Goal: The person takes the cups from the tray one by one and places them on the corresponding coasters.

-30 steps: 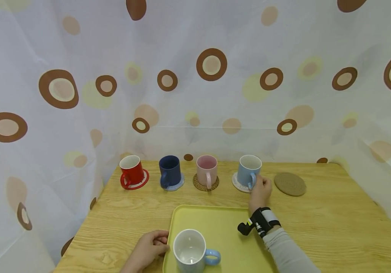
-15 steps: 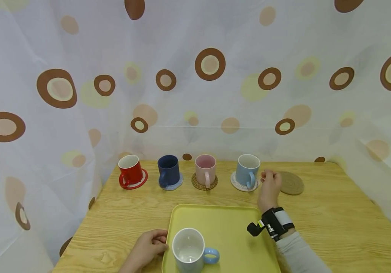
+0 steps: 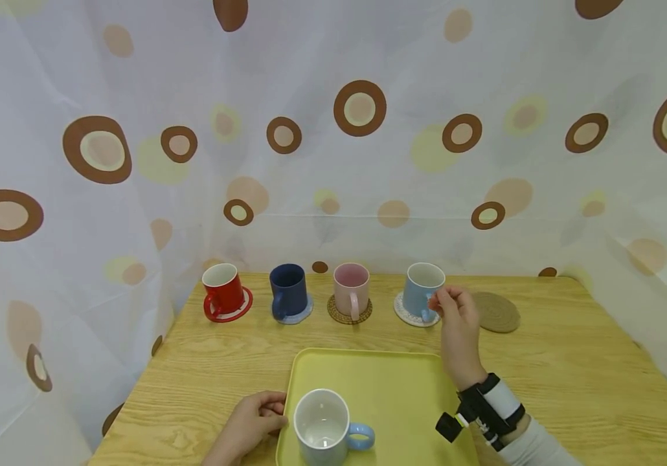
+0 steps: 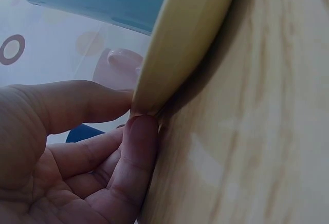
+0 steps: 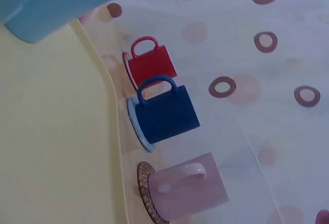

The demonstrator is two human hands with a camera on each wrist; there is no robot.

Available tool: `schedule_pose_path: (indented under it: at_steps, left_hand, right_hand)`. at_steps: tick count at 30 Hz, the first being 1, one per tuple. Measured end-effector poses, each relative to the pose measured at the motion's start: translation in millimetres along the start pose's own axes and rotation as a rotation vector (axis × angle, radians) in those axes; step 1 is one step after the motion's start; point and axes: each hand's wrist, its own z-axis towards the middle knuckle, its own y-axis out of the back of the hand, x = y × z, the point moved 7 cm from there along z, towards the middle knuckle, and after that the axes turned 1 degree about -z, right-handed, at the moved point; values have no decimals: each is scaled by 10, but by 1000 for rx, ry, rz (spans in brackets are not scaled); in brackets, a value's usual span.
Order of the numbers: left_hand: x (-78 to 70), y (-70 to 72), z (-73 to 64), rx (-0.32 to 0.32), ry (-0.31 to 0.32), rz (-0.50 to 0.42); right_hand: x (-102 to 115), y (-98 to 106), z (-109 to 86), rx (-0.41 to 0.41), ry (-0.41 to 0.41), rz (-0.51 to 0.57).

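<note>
My left hand [image 3: 250, 419] pinches the left rim of the yellow tray [image 3: 392, 388]; in the left wrist view its thumb lies on top of the tray's edge [image 4: 185, 44] and a finger sits underneath. A large mug [image 3: 322, 424] with a white inside and light blue handle stands on the tray. My right hand [image 3: 460, 330], fingers loosely bent and holding nothing, hovers beside a light blue mug [image 3: 417, 298] on a white coaster [image 3: 405, 316]. Its fingertips overlap that mug's handle in the head view. Only a fingertip [image 5: 323, 217] shows in the right wrist view.
Along the table's back edge stand a red mug [image 3: 225, 294], a dark blue mug [image 3: 293, 298] and a pink mug [image 3: 348, 294], each on a coaster. A bare woven coaster [image 3: 497, 312] lies right of the light blue mug. Patterned curtain [image 3: 333, 175] hangs behind.
My right hand has let go of the light blue mug's handle, moved right, then drawn back and a little left. The mug stays on its coaster. The left hand has stayed at the tray.
</note>
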Motion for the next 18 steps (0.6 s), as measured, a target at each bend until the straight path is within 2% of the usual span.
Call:
schedule_pose_path:
  at_steps: [4, 9, 13, 18]
  left_hand:
    - [-18, 1, 1, 6, -9, -5]
    - [-36, 9, -15, 7, 20, 8]
    - [-40, 12, -7, 14, 34, 16]
    - [-21, 19, 6, 15, 41, 14]
  right_hand:
    - [39, -138, -165, 173, -15, -110]
    - [10, -288, -371, 386, -63, -205]
    - [-64, -403, -543, 550, -151, -233]
    - [-158, -541, -779, 757, -188, -230]
